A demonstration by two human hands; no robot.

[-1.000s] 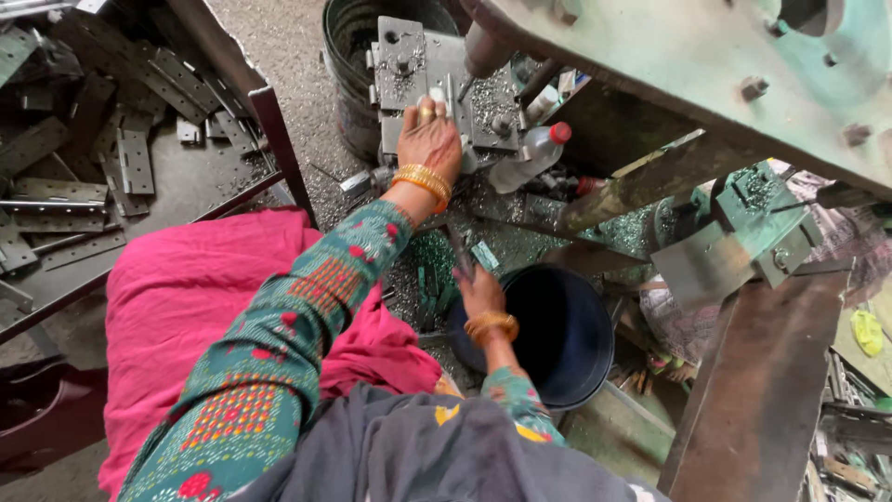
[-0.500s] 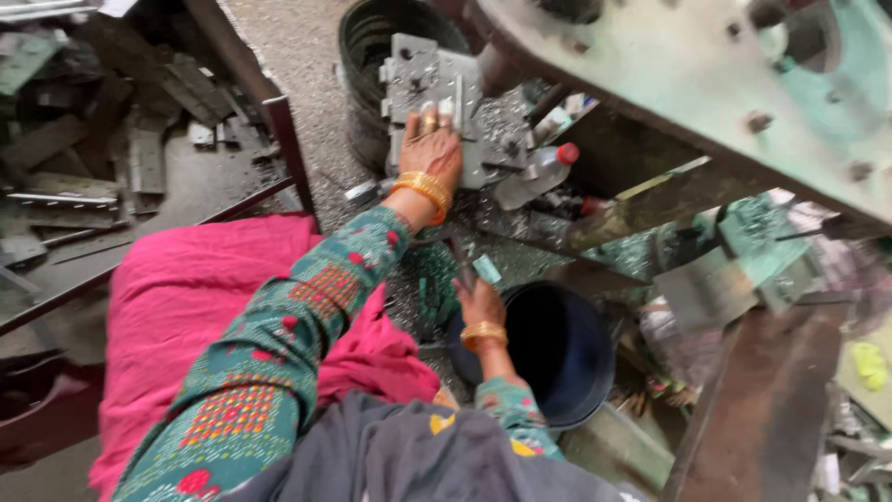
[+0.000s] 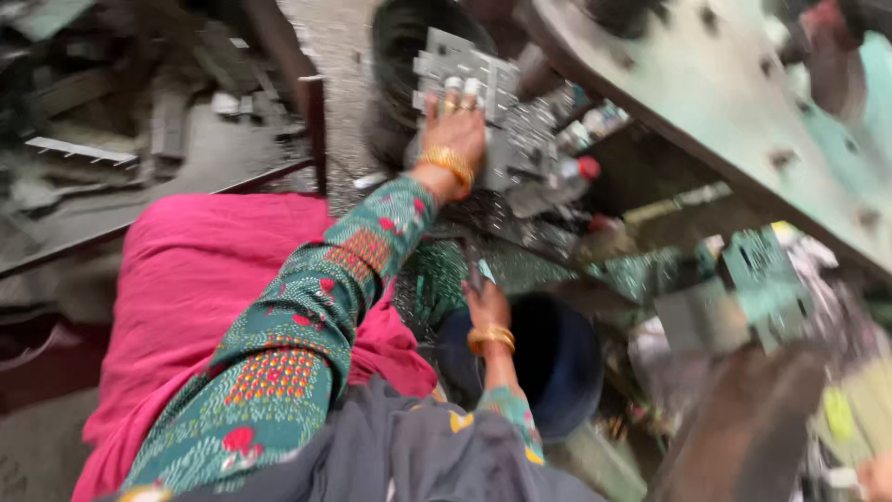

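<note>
— Metal plate point(image 3: 483, 84), grey and punched with holes: where is it found?
— It is seen at the top, under a green machine arm point(image 3: 743, 121), with the left hand point(image 3: 455, 130) laid flat on it, fingers spread.
— And the right hand point(image 3: 485, 302)?
— It is closed on a small blurred piece, above a dark bucket point(image 3: 567, 363). Pink cloth point(image 3: 186, 279) is spread to the left.

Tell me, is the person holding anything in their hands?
The left hand lies flat on a grey metal block, pressing rather than gripping. The right hand, above a dark blue bucket, pinches something small; it is too blurred to name.
</note>
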